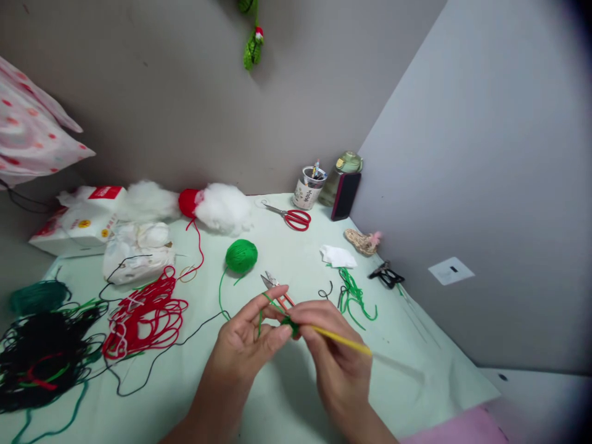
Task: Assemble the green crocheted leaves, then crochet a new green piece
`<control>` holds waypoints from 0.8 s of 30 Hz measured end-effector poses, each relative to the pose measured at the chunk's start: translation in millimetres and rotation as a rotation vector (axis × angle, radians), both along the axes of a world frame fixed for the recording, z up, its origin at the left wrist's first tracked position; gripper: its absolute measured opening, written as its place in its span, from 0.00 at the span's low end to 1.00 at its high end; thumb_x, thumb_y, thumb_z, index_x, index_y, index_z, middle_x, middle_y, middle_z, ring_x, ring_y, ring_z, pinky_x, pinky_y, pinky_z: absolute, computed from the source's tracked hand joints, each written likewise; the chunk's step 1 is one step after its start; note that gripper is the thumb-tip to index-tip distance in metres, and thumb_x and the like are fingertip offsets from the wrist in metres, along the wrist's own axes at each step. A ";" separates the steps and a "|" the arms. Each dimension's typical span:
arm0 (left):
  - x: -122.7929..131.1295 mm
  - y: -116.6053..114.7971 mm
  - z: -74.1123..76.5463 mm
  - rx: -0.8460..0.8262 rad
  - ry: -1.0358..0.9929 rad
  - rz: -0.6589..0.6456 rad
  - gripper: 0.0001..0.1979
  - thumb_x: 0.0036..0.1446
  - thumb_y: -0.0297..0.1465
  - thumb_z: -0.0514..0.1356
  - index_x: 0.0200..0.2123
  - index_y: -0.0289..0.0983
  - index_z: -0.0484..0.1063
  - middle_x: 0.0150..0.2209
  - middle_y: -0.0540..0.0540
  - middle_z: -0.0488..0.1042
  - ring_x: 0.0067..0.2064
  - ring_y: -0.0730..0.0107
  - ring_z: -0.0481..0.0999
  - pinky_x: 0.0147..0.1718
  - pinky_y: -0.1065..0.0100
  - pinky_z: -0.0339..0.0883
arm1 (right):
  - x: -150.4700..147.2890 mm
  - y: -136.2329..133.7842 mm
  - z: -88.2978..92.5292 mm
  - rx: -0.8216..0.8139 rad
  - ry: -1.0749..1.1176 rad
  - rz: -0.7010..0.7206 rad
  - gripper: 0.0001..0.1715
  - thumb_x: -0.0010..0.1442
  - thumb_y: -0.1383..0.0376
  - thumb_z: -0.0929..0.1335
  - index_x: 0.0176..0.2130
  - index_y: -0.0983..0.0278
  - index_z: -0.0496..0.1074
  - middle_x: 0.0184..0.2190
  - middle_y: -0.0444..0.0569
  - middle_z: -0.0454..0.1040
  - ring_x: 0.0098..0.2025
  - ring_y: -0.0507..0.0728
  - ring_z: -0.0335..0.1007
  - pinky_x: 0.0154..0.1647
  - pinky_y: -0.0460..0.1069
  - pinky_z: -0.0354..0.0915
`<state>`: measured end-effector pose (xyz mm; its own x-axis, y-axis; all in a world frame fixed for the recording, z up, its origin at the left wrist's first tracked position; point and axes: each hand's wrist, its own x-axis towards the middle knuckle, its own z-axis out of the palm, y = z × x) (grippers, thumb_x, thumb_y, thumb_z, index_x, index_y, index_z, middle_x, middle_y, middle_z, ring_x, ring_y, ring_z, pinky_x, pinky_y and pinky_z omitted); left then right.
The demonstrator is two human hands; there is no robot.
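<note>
Between my two hands is a small dark green crochet piece. My left hand pinches it between thumb and finger, with green yarn running over the raised forefinger. In my right hand is a yellow-handled crochet hook, its tip at the piece and hidden by fingers. The green yarn ball sits beyond my left hand, its strand leading down toward that hand. Just behind my fingers lie small orange-handled thread snips, partly covered.
Red-handled scissors, a pen cup, a bottle and a phone stand or lie at the back. Red yarn and black yarn are heaped at left. Green yarn scraps and hair clips lie right.
</note>
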<state>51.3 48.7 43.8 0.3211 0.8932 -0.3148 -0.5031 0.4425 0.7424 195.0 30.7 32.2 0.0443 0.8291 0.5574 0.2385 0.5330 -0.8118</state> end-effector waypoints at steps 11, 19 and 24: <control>-2.3 5.4 5.1 -0.036 -0.022 -0.014 0.21 0.52 0.32 0.73 0.51 0.44 0.81 0.34 0.51 0.76 0.32 0.77 0.71 0.43 0.71 0.68 | 6.5 9.6 3.2 -0.246 0.397 0.160 0.10 0.70 0.63 0.67 0.41 0.58 0.81 0.35 0.48 0.76 0.35 0.52 0.72 0.34 0.47 0.69; -5.0 3.5 1.1 0.069 0.169 -0.016 0.18 0.55 0.35 0.71 0.50 0.48 0.81 0.34 0.52 0.73 0.31 0.76 0.66 0.28 0.76 0.59 | 9.3 6.9 -0.1 -0.324 0.513 0.159 0.11 0.70 0.61 0.67 0.40 0.59 0.80 0.34 0.46 0.78 0.33 0.51 0.72 0.37 0.47 0.69; -7.9 4.6 -0.6 0.074 0.179 -0.010 0.17 0.54 0.34 0.71 0.48 0.47 0.82 0.35 0.51 0.73 0.39 0.72 0.71 0.41 0.73 0.65 | 9.5 6.2 4.1 -0.269 0.443 0.154 0.12 0.72 0.63 0.65 0.40 0.60 0.77 0.36 0.47 0.78 0.35 0.52 0.73 0.39 0.48 0.69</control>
